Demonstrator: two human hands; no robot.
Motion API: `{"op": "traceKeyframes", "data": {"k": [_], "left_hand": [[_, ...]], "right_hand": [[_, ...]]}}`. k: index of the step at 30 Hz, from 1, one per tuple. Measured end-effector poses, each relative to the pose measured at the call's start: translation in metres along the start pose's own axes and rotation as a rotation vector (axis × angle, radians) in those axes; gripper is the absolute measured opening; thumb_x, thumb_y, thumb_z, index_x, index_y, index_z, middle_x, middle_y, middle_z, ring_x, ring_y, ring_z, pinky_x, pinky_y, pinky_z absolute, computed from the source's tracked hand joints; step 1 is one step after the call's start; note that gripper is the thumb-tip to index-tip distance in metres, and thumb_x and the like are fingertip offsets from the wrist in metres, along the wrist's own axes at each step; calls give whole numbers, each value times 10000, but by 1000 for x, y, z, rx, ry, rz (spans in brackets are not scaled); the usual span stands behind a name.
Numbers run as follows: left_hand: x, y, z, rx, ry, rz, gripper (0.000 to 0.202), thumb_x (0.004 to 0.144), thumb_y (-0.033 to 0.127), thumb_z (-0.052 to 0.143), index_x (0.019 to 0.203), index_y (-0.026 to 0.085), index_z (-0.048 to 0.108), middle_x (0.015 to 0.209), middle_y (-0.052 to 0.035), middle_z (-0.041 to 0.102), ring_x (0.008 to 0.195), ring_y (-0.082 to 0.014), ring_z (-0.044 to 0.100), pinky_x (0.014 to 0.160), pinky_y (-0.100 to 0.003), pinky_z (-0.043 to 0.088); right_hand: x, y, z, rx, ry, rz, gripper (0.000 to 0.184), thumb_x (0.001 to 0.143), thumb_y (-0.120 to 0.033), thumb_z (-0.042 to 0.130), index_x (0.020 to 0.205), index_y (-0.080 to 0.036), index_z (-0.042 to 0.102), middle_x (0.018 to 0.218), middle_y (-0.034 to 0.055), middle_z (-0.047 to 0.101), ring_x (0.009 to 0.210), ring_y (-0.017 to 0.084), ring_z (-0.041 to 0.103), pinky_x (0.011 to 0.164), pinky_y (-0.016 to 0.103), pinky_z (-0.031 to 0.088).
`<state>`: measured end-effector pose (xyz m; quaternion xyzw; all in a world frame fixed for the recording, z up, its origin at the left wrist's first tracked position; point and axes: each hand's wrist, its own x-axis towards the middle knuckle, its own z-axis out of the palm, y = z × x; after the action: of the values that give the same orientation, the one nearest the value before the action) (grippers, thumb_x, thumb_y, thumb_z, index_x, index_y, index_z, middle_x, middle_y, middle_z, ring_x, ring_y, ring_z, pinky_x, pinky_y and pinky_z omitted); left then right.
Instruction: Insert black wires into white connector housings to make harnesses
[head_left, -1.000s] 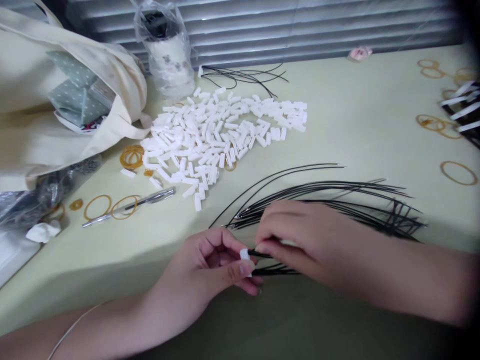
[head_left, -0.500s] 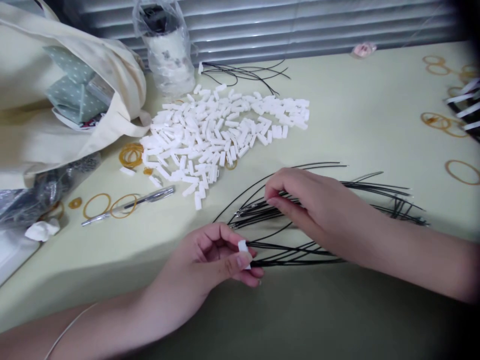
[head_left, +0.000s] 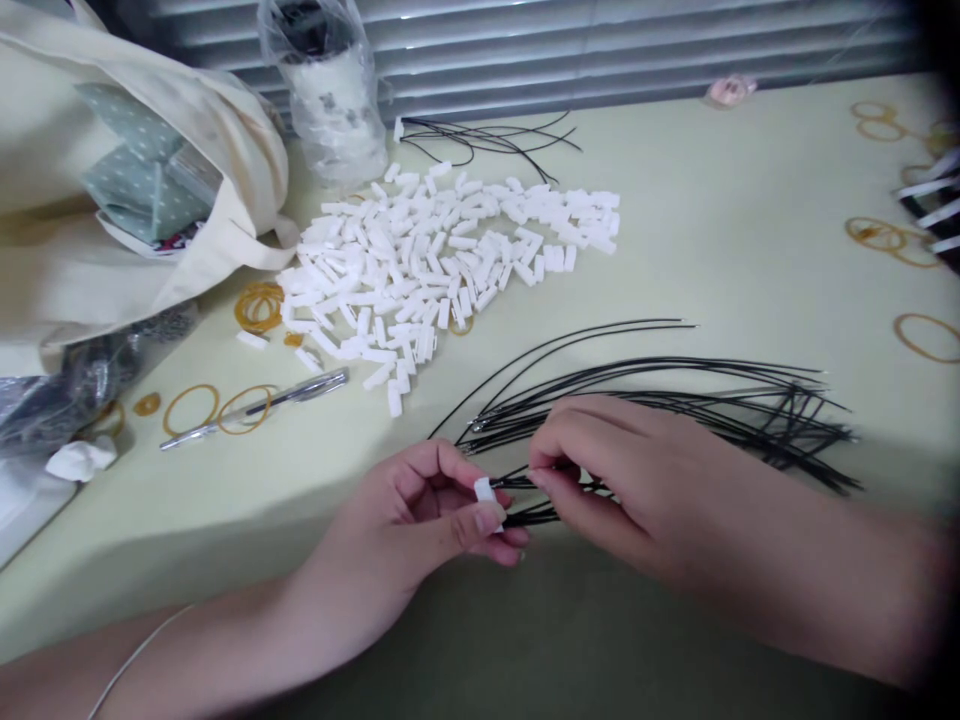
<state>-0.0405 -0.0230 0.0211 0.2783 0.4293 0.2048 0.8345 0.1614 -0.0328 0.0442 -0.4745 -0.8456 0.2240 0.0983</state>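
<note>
Between the thumb and fingers of my left hand (head_left: 435, 510) is a small white connector housing (head_left: 486, 497). Several black wires (head_left: 531, 514) run out of its right side and pass under my right hand (head_left: 600, 465). My right thumb and index finger are pinched together on a black wire just right of the housing; the wire's tip is hard to make out. Behind my right hand lies a loose bundle of black wires (head_left: 675, 372) with small metal terminals at the ends.
A heap of white connector housings (head_left: 420, 260) spreads beyond my hands. Left are a pen (head_left: 300, 392), rubber bands (head_left: 259, 306) and a cloth bag (head_left: 247, 190). A plastic-wrapped cup (head_left: 337, 110) and a wired connector (head_left: 487, 137) stand near the blinds. More rubber bands (head_left: 928, 337) lie right.
My right hand has come down from the loose wire bundle toward the housing, its pinch now close to it. My left hand keeps the housing almost in the same place.
</note>
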Motion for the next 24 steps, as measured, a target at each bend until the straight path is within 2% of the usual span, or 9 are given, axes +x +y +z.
{"op": "traceKeyframes", "data": {"k": [4, 10, 13, 17, 20, 24], "left_hand": [[1, 1, 2, 11, 6, -8, 129, 760, 136, 705, 772, 129, 576, 704, 13, 705, 703, -125, 709, 669, -189, 559], [-1, 2, 2, 62, -3, -11, 113, 763, 132, 699, 755, 115, 588, 708, -12, 718, 625, -94, 688, 633, -170, 556], [-2, 2, 2, 47, -7, -7, 117, 757, 128, 702, 761, 116, 586, 703, -7, 716, 630, -97, 693, 628, -163, 557], [-1, 1, 3, 3, -10, 0, 123, 754, 94, 696, 752, 123, 577, 683, 23, 700, 662, -110, 707, 620, -153, 557], [0, 0, 3, -12, -7, -4, 117, 759, 87, 690, 760, 124, 579, 689, 18, 702, 680, -121, 712, 630, -161, 562], [0, 2, 3, -45, -1, 3, 111, 762, 86, 688, 760, 119, 583, 711, 7, 707, 696, -138, 716, 637, -183, 575]], "right_hand": [[0, -3, 2, 18, -32, 15, 263, 920, -237, 374, 779, -187, 590, 716, 43, 567, 683, 157, 519, 620, 291, 389], [0, -12, 8, 63, -4, 10, 263, 912, -171, 376, 721, -177, 556, 674, 26, 540, 634, 136, 485, 589, 276, 368], [6, -1, 2, 144, -26, -35, 212, 915, -187, 404, 772, -176, 560, 761, 21, 560, 705, 124, 502, 627, 254, 392], [22, 30, -1, 115, 66, 12, 143, 901, -286, 500, 926, -177, 589, 973, 36, 559, 911, 142, 504, 751, 258, 416], [32, 45, 5, 56, 74, 0, 121, 891, -234, 518, 847, -154, 597, 913, 36, 556, 878, 139, 496, 755, 257, 407], [30, 39, 6, 43, 139, 7, 127, 894, -174, 487, 807, -132, 570, 859, 31, 580, 801, 118, 521, 687, 226, 410]]}}
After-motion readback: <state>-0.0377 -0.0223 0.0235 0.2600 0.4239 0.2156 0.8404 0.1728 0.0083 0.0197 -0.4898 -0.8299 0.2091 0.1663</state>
